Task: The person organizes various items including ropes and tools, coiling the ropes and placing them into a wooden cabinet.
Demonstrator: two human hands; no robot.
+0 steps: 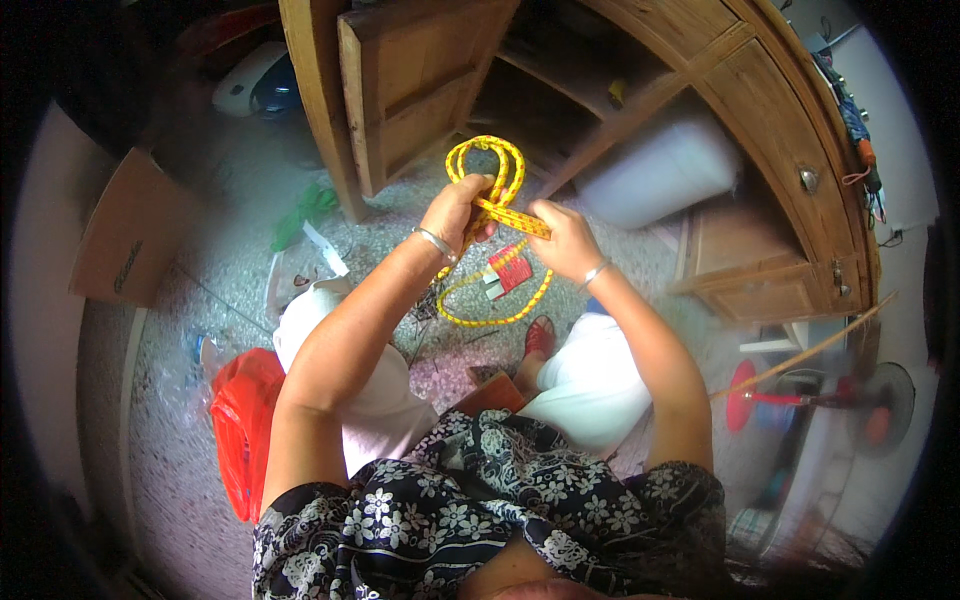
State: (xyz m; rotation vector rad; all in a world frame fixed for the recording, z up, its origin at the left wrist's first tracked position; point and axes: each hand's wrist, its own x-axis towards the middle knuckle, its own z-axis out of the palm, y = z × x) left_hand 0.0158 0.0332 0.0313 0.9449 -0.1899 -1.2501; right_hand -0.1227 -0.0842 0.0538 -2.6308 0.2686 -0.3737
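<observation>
A yellow braided rope with red flecks runs between my two hands. My left hand grips the bundle below two round loops that stand up above the fingers. In my right hand several strands are pinched side by side, pulled across from the left hand. A long slack loop of the same rope hangs from the hands over the floor. Behind that loop, a small red and white packet lies on the speckled floor. My fingers partly hide where the strands cross.
A wooden cabinet stands ahead with its door swung out; a pale blurred container is at its opening. At left are a cardboard box, a red plastic bag and green netting. A thin stick and fan are right.
</observation>
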